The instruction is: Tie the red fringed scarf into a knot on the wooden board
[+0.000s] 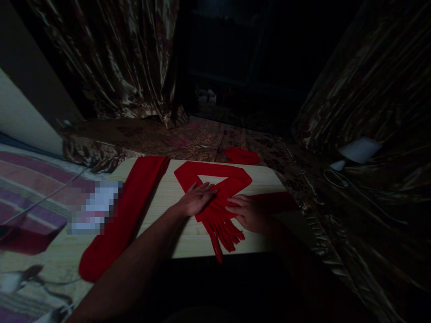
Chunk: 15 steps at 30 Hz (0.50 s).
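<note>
A red fringed scarf [232,172] lies folded into a loop on a pale wooden table [161,215], its two ends crossing toward me and its fringe spread near the front edge. My left hand [199,198] rests flat on the left side of the crossing, fingers stretched out over the cloth. On the right side, my right hand [247,211] touches the scarf with its fingers apart and lowered onto the fabric. Neither hand grips anything. A small triangle of bare wood shows inside the loop.
A long folded red cloth [124,220] runs along the table's left side. Another red strip [274,202] lies at the right, and a red piece [242,155] sits behind the table. Patterned curtains [134,58] hang beyond. A white lamp-like object [360,149] with a cord stands at right.
</note>
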### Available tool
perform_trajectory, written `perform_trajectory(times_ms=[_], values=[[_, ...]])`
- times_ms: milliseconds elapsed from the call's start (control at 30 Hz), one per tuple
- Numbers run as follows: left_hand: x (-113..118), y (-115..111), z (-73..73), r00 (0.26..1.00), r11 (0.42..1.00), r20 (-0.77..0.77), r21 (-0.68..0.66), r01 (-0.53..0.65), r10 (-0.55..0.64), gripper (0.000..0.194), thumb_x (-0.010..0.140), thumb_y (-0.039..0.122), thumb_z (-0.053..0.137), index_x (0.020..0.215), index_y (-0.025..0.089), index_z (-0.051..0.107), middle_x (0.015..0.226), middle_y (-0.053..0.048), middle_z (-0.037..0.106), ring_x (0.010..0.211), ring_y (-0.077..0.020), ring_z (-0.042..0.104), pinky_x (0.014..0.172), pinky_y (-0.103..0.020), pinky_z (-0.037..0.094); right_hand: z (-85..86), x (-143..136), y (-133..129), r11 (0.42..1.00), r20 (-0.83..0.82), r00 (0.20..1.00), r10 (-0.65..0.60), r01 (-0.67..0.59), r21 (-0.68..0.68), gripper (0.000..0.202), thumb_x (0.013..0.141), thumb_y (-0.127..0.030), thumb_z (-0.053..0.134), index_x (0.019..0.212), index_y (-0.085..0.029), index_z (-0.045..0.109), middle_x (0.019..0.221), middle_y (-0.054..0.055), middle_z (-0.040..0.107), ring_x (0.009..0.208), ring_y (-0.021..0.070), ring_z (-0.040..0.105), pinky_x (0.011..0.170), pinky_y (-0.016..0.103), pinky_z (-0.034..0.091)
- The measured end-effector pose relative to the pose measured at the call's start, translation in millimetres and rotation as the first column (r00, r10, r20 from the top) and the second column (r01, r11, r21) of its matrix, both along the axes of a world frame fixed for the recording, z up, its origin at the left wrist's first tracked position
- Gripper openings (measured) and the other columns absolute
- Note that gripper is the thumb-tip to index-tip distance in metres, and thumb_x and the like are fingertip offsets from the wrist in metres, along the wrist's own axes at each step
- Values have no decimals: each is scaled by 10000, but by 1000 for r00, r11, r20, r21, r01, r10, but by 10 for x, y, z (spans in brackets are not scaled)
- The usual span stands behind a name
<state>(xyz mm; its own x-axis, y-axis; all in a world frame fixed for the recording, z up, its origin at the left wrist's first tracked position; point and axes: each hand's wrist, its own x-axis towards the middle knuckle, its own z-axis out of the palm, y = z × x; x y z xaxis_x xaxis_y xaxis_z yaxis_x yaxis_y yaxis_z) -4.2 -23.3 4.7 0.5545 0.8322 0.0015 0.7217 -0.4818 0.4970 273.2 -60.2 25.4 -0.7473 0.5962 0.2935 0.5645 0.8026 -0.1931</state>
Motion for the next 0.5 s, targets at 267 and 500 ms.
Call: perform_trajectory(times_ms=[267, 500], values=[[19, -19, -36, 997, 997, -80, 76, 4, 2, 616, 984, 497, 416, 1562, 293, 358, 1641, -62, 286, 1536, -245, 200, 1233, -552, 76, 10, -106, 187, 945, -115, 944, -310, 293, -147, 235, 975, -233, 508, 981, -205, 742, 1031, 75, 748, 963, 187, 666, 902, 313, 478], [-11, -53, -4, 996, 994, -88, 98, 37, -28, 770, 912, 636, 506, 1577, 297, 317, 1646, -89, 263, 1538, -271, 190, 1227, -568, 80, 41, -272, 390, 923, 134, 936, -325, 345, -170, 102, 878, -283, 653, 827, -199, 624, 843, 45, 672, 838, 182, 594, 772, 288, 410]])
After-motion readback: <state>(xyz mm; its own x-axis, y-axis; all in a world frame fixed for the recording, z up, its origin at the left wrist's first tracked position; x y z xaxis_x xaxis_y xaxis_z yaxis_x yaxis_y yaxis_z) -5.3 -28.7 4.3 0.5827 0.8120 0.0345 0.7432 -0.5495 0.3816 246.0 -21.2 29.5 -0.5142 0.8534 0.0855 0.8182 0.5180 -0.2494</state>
